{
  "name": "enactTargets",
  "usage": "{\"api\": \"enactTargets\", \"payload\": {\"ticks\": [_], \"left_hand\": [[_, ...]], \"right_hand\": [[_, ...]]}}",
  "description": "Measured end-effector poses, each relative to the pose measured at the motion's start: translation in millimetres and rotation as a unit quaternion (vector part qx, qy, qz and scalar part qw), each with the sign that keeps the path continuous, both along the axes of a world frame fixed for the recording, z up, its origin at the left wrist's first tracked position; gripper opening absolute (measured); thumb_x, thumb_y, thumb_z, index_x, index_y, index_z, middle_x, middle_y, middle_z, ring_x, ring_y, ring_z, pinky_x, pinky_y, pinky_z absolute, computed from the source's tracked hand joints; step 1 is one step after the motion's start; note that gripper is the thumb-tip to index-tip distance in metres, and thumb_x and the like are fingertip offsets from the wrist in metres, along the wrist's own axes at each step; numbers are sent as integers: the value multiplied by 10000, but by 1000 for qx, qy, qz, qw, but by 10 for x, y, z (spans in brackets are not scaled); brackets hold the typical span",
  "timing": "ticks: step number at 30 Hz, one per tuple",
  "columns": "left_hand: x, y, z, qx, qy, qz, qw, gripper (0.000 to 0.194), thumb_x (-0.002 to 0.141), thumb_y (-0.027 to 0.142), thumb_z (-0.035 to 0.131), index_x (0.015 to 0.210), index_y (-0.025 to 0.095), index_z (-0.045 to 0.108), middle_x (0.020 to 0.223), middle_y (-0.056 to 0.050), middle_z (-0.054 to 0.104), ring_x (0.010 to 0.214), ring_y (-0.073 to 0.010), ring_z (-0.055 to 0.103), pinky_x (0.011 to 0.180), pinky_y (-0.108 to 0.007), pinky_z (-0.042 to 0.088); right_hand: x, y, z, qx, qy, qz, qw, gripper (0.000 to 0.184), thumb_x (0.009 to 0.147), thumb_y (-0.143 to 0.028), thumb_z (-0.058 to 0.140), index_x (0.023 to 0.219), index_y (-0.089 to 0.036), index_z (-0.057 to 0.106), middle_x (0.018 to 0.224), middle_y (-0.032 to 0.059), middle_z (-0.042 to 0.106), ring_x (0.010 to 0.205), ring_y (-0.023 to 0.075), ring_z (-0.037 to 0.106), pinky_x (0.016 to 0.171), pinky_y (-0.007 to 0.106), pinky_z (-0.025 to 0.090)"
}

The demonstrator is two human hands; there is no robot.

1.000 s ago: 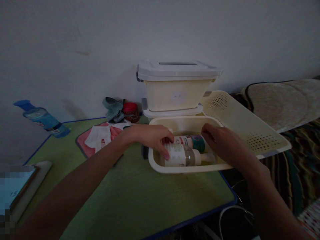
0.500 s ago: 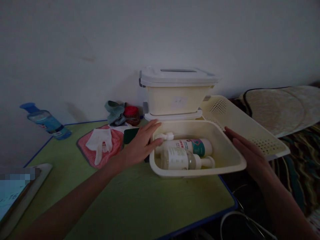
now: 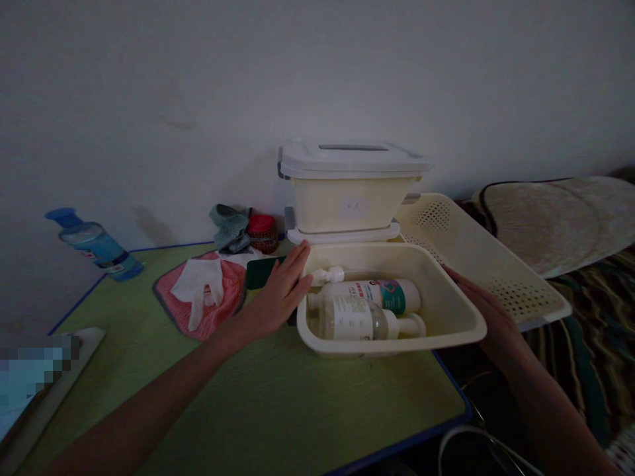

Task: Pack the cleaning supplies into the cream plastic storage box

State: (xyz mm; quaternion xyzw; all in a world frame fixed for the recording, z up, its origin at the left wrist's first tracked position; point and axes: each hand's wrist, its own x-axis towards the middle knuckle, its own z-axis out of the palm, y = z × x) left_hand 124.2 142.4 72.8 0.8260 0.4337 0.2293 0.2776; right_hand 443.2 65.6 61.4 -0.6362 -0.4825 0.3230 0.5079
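Observation:
A cream plastic tub [image 3: 441, 301] sits at the right edge of a green table [image 3: 278, 396]. Two pump bottles lie on their sides inside it: a white bottle with a teal label [image 3: 377, 291] behind, and a clear bottle [image 3: 360, 317] in front. My left hand [image 3: 278, 294] rests flat against the tub's left wall, fingers stretched out and together. My right hand [image 3: 489, 314] lies against the tub's right wall under the rim, fingers extended. Neither hand holds anything.
A lidded cream box [image 3: 352, 185] is stacked behind the tub. A perforated tray [image 3: 476, 254] leans off to the right. A white glove [image 3: 203, 284] lies on a pink cloth [image 3: 171, 297]. A green sponge [image 3: 260, 271], red pot [image 3: 262, 228], blue water bottle [image 3: 94, 244] and bedding [image 3: 560, 218] are nearby.
Both hands came out of the tub, where they had been touching the bottles, and now lie flat against its left and right outer walls.

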Motion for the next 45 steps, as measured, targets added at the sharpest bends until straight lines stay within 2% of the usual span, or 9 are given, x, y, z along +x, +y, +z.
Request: {"api": "enactTargets", "payload": {"ticks": [3,7,13,18,22,25,32,39,45], "left_hand": [[-7,15,-26,5,-15,-3,1000,584,900,388,250,1421,139,164,1524,-93,82,1400,-176,46,1127,-440,57],[-8,26,-64,27,-47,9,998,531,888,397,310,1370,175,299,1507,-97,184,1389,-212,146,1115,-491,110],[-37,105,-75,165,-118,58,977,403,835,368,461,1193,183,478,1355,-134,427,1272,-244,383,1068,-480,275],[-85,380,152,273,-217,119,930,402,793,312,522,1165,164,477,1247,-133,516,1193,-225,467,1034,-430,344],[-88,661,428,281,-273,147,908,519,751,285,572,1232,139,443,1317,-157,474,1235,-239,431,1032,-444,344],[-51,808,594,264,-280,164,908,539,750,286,586,1243,110,456,1334,-180,464,1246,-251,426,1033,-446,342],[28,943,720,253,-273,145,917,483,789,325,561,1211,92,525,1300,-171,515,1223,-244,464,1051,-435,320],[4,974,713,295,-261,128,910,507,806,419,536,1172,71,569,1272,-172,540,1194,-231,495,1062,-405,316],[29,919,790,313,-233,129,912,565,824,504,484,1163,63,582,1252,-174,554,1225,-260,466,1072,-425,300]], "right_hand": [[77,32,-43,0,-13,-3,1000,395,808,-443,532,1173,-304,589,1254,-4,570,1258,268,408,1040,425,355],[203,104,-93,25,-38,12,999,440,769,-540,550,1132,-304,621,1232,7,587,1220,284,455,1029,437,366],[271,308,57,69,-65,20,995,464,730,-607,561,1073,-306,647,1204,38,607,1172,285,507,985,453,409],[154,595,451,163,-53,24,985,458,739,-615,553,1067,-306,632,1273,49,554,1199,273,482,958,488,414],[46,903,788,229,-34,10,973,542,680,-665,574,1077,-299,617,1266,53,558,1203,260,474,964,487,398],[-6,1128,915,249,-58,-2,967,544,709,-649,557,1110,-283,601,1301,58,526,1218,253,455,964,469,396],[-68,1455,907,258,-46,-6,965,575,708,-655,546,1137,-274,584,1329,64,498,1231,266,434,942,468,408],[-125,1511,910,255,2,-3,967,496,718,-594,556,1100,-282,600,1279,53,543,1211,250,455,932,465,389],[-164,1544,916,259,38,-17,965,512,690,-584,564,1117,-301,579,1303,47,518,1228,253,433,935,482,361]]}}
